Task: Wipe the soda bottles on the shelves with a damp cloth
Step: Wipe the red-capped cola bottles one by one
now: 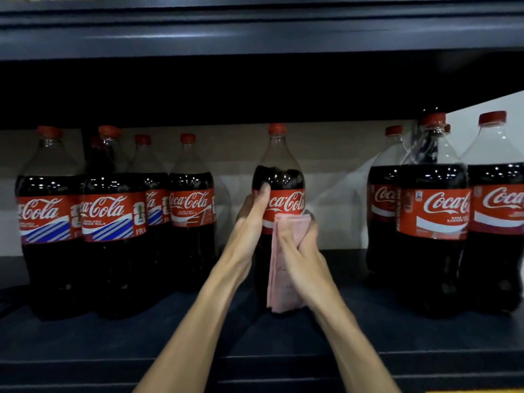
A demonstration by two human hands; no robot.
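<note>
Behind your right grip [303, 245] you see a pale back wall [241, 154] running across, lighter in its lower part. Up and to the right of the grip, a bright white panel [510, 102] slants in. Far to its left, a dark upright [84, 134] crosses the wall. Below and right of the grip, a yellow strip [476, 391] shows.

2 dark navy shelves fill the view. The lower shelf [113, 344] runs the full width, with a stepped front lip [255, 364] along its near edge. The upper shelf [255, 38] catches a dull sheen, and a band of deep shadow lies under it. Behind is a pale wall [235, 154], dim at left, with a bright white patch [487, 104] at far right.
</note>
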